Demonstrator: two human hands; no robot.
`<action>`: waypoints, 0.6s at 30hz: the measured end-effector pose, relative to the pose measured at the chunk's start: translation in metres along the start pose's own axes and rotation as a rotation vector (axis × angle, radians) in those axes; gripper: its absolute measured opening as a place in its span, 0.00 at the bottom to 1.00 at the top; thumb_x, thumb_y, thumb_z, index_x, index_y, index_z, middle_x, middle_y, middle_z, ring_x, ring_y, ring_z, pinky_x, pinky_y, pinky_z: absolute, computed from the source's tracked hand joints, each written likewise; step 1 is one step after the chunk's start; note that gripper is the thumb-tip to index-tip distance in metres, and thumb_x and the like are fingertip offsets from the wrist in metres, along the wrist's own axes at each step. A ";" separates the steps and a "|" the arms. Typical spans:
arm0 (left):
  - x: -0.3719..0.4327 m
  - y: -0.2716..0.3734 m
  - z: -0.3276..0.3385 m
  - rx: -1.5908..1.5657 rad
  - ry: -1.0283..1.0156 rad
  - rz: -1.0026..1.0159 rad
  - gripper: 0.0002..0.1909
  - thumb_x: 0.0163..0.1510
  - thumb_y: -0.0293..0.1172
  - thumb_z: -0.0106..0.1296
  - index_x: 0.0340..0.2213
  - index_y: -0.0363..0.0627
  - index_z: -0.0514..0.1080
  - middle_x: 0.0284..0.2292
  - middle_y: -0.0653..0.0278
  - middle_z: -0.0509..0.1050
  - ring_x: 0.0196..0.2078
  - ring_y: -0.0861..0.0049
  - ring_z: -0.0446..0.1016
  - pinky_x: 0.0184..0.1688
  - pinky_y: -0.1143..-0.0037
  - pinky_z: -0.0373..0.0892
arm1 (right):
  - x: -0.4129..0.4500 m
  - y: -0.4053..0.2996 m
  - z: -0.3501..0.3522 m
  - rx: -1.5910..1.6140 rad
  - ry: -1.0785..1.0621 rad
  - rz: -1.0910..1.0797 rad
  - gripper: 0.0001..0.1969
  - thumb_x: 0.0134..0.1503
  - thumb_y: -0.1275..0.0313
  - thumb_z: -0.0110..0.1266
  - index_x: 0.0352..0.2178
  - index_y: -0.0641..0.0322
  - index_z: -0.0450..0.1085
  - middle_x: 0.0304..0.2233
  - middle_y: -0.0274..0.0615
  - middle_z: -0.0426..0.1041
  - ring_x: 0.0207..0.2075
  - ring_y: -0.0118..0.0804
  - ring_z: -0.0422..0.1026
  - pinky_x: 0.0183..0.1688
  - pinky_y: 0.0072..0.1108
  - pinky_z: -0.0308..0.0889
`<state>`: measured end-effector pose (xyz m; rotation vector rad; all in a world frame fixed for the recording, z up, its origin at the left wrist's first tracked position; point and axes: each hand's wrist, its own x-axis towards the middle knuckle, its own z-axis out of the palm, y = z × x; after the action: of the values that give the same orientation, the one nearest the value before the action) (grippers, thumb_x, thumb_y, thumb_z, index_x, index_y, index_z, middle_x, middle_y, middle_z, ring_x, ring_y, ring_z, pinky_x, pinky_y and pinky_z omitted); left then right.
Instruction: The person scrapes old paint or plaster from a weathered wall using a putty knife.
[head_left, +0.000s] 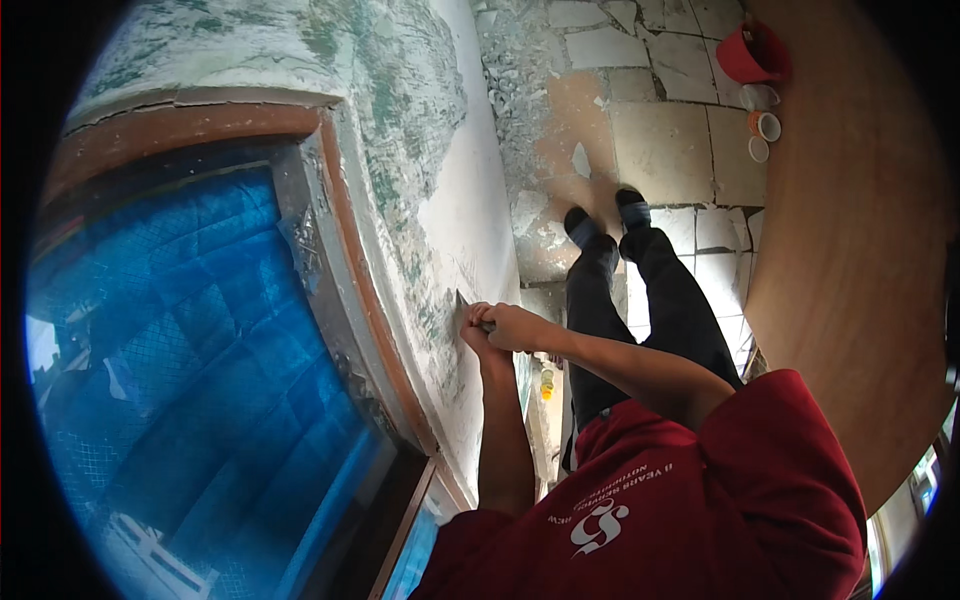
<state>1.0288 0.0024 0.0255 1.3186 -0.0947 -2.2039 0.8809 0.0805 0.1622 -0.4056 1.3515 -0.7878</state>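
Note:
Both my hands are together at the wall on my left, closed around a small scraper (461, 298). Its thin metal blade points at the wall surface; whether the edge touches cannot be made out. My left hand (474, 335) wraps the tool close to the wall. Over it lies my right hand (519, 328), gripping the handle, whose end shows between the hands. The wall (405, 157) has patchy green and white old paint around a smoother pale area.
Left of the hands is a brown-framed window (352, 247) with blue sheeting (217, 330). Paint flakes (502, 105) litter the broken tile floor (660, 142). A red bucket (750, 56) and small containers (765, 126) stand beside a large brown panel (847, 247). A yellowish bottle (547, 384) is below.

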 end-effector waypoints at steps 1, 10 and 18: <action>0.000 -0.008 0.009 0.001 -0.011 -0.015 0.14 0.52 0.27 0.37 0.14 0.48 0.54 0.12 0.74 0.54 0.15 0.90 0.54 0.20 0.88 0.55 | 0.005 0.016 -0.001 0.000 0.018 0.003 0.17 0.38 0.75 0.43 0.34 0.64 0.67 0.29 0.55 0.70 0.31 0.49 0.70 0.37 0.29 0.64; -0.010 -0.016 0.028 -0.426 -0.118 -0.207 0.14 0.52 0.27 0.38 0.15 0.48 0.55 0.13 0.74 0.55 0.15 0.89 0.54 0.21 0.87 0.56 | 0.019 0.050 0.012 -0.005 0.192 -0.171 0.18 0.37 0.75 0.45 0.36 0.61 0.67 0.28 0.53 0.70 0.31 0.49 0.70 0.35 0.29 0.65; 0.015 -0.007 -0.005 -0.419 -0.218 -0.198 0.16 0.53 0.27 0.35 0.13 0.48 0.54 0.12 0.74 0.53 0.15 0.90 0.52 0.19 0.88 0.54 | 0.023 0.048 0.018 -0.003 0.234 -0.275 0.15 0.37 0.76 0.44 0.32 0.60 0.65 0.30 0.50 0.70 0.32 0.49 0.70 0.35 0.29 0.65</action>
<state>1.0245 0.0021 0.0089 0.8862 0.4111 -2.3577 0.9119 0.0940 0.1169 -0.5209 1.5340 -1.0870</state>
